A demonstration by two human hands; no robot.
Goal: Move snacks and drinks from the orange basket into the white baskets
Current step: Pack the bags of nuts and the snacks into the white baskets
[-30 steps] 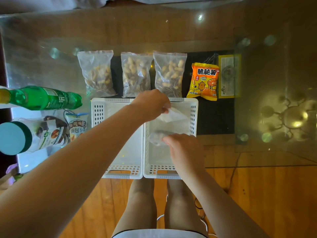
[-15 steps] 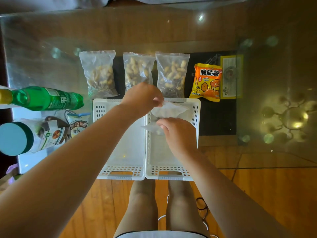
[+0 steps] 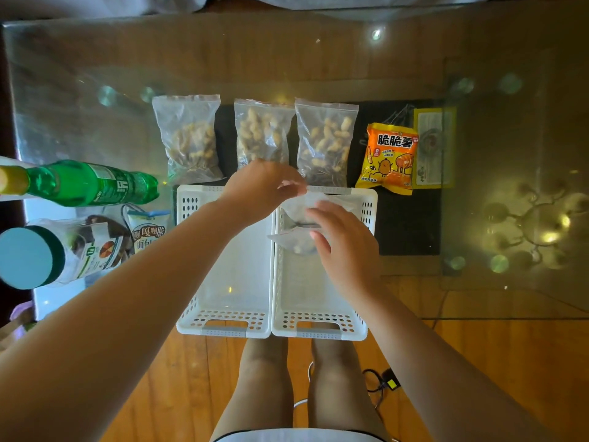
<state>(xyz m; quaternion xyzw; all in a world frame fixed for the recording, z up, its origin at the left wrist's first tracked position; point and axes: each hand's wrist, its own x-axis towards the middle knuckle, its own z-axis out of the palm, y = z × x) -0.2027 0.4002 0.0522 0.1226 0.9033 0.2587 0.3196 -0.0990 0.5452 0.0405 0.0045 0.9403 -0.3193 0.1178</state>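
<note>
My left hand [image 3: 261, 186] pinches the far edge of a clear bag [image 3: 298, 231] over the far end of the right white basket [image 3: 320, 328], and my right hand [image 3: 342, 242] rests spread on top of the bag with fingers extended; whether it is gripping I cannot tell. The bag is crumpled and partly hidden, so its long axis is hard to read, though it seems to run near to far, with its sealed strip lying across the basket. The left white basket [image 3: 224, 327] touches the right one side by side, both with their long sides running near to far and their near ends hanging past the edge of the glass counter [image 3: 478, 74]. The left basket looks bare inside. Just beyond the baskets' far rims stand three peanut bags [image 3: 188, 138] [image 3: 261, 132] [image 3: 325, 141] in a row, upright-facing, with an orange snack packet [image 3: 389, 157] to their right. Left of the baskets a green bottle [image 3: 86, 183] lies on its side, cap pointing left, beside a teal-lidded jar [image 3: 28, 256] and a small snack pack [image 3: 148, 232]. The counter is open to the right and far side.
</note>
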